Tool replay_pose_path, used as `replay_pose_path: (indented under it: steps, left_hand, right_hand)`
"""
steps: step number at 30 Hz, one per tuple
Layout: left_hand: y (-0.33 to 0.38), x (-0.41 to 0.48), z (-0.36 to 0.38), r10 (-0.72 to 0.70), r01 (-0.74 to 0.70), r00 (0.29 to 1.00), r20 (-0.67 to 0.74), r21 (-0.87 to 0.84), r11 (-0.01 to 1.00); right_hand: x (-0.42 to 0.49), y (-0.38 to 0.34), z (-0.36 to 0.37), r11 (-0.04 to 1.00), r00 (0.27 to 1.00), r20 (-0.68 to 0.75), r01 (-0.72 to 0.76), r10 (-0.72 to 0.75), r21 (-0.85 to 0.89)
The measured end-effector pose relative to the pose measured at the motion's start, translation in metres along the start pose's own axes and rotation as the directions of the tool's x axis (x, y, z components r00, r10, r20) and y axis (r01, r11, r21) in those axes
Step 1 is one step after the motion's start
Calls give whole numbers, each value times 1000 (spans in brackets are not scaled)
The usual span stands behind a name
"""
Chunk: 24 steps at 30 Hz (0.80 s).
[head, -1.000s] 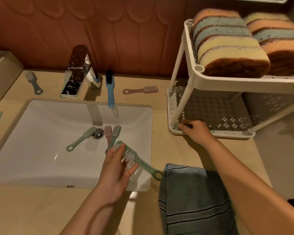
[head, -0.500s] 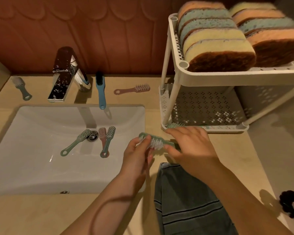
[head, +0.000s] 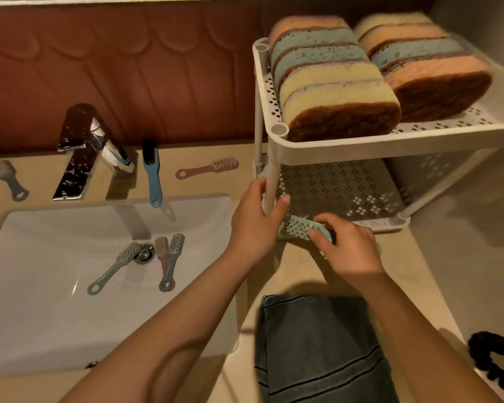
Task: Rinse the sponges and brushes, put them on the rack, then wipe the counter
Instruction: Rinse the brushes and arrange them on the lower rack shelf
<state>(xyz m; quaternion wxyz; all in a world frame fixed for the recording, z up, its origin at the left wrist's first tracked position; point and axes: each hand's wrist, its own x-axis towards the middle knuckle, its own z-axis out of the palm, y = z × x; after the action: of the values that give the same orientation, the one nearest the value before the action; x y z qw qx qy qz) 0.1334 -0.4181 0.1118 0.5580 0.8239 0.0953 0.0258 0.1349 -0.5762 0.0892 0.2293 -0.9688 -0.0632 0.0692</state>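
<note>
At the counter's edge beside a white sink, a person's left hand curls around the front post of a two-tier plastic rack, thumb on one side and fingers on the other. The right hand pinches a pale green brush between thumb and curled fingers. That brush sits at the front lip of the rack's lower shelf, its bristled head showing between the two hands and its handle hidden under the right hand; whether it rests on the shelf cannot be told. Two rows of sponges stand on edge on the upper shelf. Near the drain in the basin lie a green-handled brush, a pink-headed brush and a teal brush, the last two overlapping. On the beige counter behind the sink, a blue brush, a pink brush and a grey brush lie around the wet chrome faucet. A striped grey towel lies at the counter's near edge.
</note>
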Motion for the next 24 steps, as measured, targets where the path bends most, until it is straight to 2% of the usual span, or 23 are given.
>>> replay_pose_path:
  steps: [3, 5, 9, 15, 19, 24]
  left_hand:
    - [-9, 10, 7, 121, -108, 992, -32, 270, 957]
    - [-18, 10, 12, 202, -153, 975, -88, 386, 910]
    - [-21, 10, 17, 268, -192, 956, -120, 435, 880]
    - [-22, 15, 10, 289, -221, 956, -43, 542, 811]
    - [-20, 15, 10, 274, -207, 961, -47, 535, 819]
    - [-21, 15, 12, 282, -203, 957, -74, 526, 826]
  right_hand:
    - [16, 10, 4, 1000, 999, -27, -21, 21, 2]
    - [29, 14, 8, 1000, 1000, -20, 2, -2, -7]
    - [54, 20, 22, 997, 998, -9, 65, -66, -40]
    - [84, 21, 43, 990, 993, -2, 117, -117, 83]
    - [91, 16, 57, 989, 993, 62, 90, -98, 113]
    - [92, 16, 63, 995, 998, 51, 31, -36, 97]
